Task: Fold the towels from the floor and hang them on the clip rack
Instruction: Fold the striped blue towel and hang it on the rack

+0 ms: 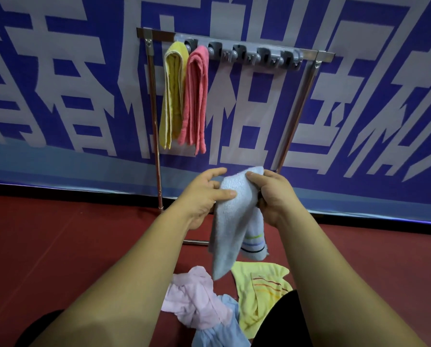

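I hold a folded light blue towel (230, 221) upright in front of me, below the clip rack (244, 52). My right hand (272, 196) grips its top edge, thumb over the fold. My left hand (203, 194) holds its left side, thumb lying across the front of the cloth. The towel's striped end hangs down at the lower right. On the rack's left clips hang a folded yellow towel (172, 96) and a folded pink towel (195, 101). On the floor below lie a pale pink towel (197, 296), a pale yellow striped towel (257, 294) and a light blue towel (219, 331).
The grey clip bar sits on a metal frame stand (157, 146) against a blue and white banner wall (334, 121). Several clips to the right of the pink towel hold nothing. The floor (59, 246) is dark red.
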Demonstrator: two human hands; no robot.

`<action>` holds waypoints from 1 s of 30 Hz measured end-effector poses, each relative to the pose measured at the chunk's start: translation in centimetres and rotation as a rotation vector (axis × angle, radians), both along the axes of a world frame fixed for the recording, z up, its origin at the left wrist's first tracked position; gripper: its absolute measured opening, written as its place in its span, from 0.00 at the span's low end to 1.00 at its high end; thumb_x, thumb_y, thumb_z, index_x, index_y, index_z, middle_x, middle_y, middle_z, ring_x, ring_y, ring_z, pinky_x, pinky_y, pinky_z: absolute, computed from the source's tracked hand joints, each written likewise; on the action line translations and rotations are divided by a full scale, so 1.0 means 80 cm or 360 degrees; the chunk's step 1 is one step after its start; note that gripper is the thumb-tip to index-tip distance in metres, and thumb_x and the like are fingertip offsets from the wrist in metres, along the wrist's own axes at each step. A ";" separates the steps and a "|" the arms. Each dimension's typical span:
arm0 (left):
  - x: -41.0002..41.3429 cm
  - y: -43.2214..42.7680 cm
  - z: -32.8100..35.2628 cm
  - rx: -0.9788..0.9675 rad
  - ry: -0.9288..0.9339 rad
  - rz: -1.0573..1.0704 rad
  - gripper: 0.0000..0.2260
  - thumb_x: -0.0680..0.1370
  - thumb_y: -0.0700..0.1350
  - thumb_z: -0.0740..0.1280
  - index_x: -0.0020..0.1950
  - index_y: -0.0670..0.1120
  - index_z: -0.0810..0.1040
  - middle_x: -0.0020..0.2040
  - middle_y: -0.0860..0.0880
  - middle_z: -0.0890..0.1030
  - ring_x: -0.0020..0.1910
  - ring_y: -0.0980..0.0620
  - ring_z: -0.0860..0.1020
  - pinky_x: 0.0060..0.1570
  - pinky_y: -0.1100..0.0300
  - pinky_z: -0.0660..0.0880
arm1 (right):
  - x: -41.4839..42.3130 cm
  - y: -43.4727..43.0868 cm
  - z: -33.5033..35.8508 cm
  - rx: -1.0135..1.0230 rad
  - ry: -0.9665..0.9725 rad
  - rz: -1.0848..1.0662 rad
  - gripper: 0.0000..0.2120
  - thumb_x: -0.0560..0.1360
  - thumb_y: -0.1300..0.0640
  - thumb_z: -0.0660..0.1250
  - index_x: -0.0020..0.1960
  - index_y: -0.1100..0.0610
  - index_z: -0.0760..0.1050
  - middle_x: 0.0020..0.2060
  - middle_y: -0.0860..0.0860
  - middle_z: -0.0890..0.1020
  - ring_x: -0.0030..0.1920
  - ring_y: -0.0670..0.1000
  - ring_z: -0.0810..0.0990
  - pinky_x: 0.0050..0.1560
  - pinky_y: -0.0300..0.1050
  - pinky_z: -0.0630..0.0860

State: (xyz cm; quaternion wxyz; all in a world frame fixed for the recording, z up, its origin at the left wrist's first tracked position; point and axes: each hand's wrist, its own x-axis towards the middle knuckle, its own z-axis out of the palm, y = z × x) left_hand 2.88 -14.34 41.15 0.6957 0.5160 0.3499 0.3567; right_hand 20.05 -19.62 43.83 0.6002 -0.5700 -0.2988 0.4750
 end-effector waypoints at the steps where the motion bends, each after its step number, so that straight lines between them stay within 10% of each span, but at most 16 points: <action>1: 0.002 0.001 -0.001 0.0020 -0.0010 0.0021 0.34 0.76 0.32 0.77 0.78 0.50 0.72 0.50 0.43 0.85 0.51 0.47 0.87 0.51 0.54 0.81 | 0.001 0.001 0.000 0.0000 0.0009 0.0002 0.09 0.82 0.60 0.69 0.59 0.63 0.82 0.49 0.60 0.89 0.53 0.61 0.88 0.46 0.52 0.84; 9: -0.004 0.004 0.020 0.0088 0.0181 0.0040 0.23 0.78 0.44 0.78 0.71 0.52 0.78 0.53 0.46 0.86 0.52 0.49 0.85 0.55 0.53 0.79 | 0.010 0.013 0.028 -0.0034 0.0037 0.0018 0.08 0.83 0.60 0.67 0.57 0.62 0.82 0.50 0.60 0.89 0.52 0.59 0.88 0.50 0.55 0.83; 12: -0.013 0.024 0.046 0.0197 0.0231 0.0230 0.12 0.83 0.55 0.70 0.62 0.50 0.84 0.39 0.50 0.77 0.35 0.54 0.74 0.38 0.58 0.76 | 0.016 0.014 0.057 -0.0055 -0.0003 0.0145 0.09 0.83 0.59 0.67 0.58 0.63 0.82 0.51 0.60 0.89 0.48 0.57 0.88 0.49 0.54 0.82; 19: 0.004 0.048 0.175 0.0522 0.0217 -0.0071 0.14 0.82 0.48 0.66 0.62 0.46 0.87 0.55 0.47 0.87 0.55 0.49 0.81 0.62 0.50 0.73 | 0.015 0.010 0.179 -0.0002 -0.0230 0.0568 0.17 0.81 0.54 0.68 0.63 0.66 0.81 0.53 0.63 0.87 0.49 0.58 0.86 0.60 0.58 0.81; 30: 0.000 0.058 0.272 0.0280 -0.0103 -0.0488 0.13 0.77 0.41 0.71 0.61 0.44 0.86 0.56 0.39 0.77 0.42 0.47 0.73 0.45 0.57 0.72 | 0.048 -0.004 0.270 0.0002 -0.0528 0.0529 0.20 0.78 0.55 0.70 0.64 0.68 0.79 0.49 0.64 0.87 0.44 0.60 0.86 0.50 0.55 0.84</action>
